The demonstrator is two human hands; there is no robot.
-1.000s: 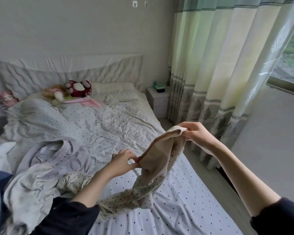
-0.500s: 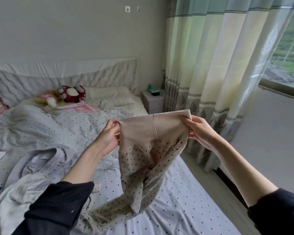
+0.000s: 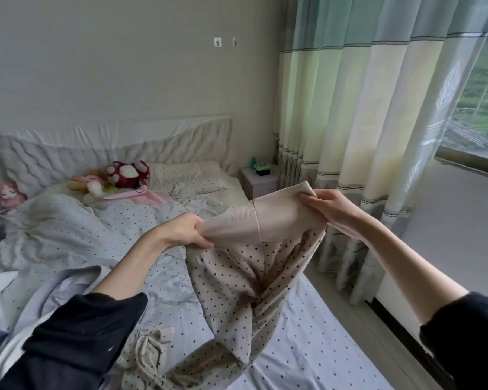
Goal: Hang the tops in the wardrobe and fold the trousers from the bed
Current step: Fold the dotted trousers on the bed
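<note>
**Waistband stretched, legs trailing down**

The dotted trousers (image 3: 248, 280) hang mid-frame, waistband slanting up to the right. Left hand (image 3: 185, 230) grips its lower end, right hand (image 3: 326, 205) pinches the higher corner. Legs drop toward the lower centre, twisted, ends resting on the bed (image 3: 307, 347). No containers show.

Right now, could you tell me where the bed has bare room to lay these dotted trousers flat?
The bare sheet between the hanging trousers and the curtain-side edge is free. The left is crowded by the rumpled duvet and grey clothes; plush toys fill the head end.
</note>
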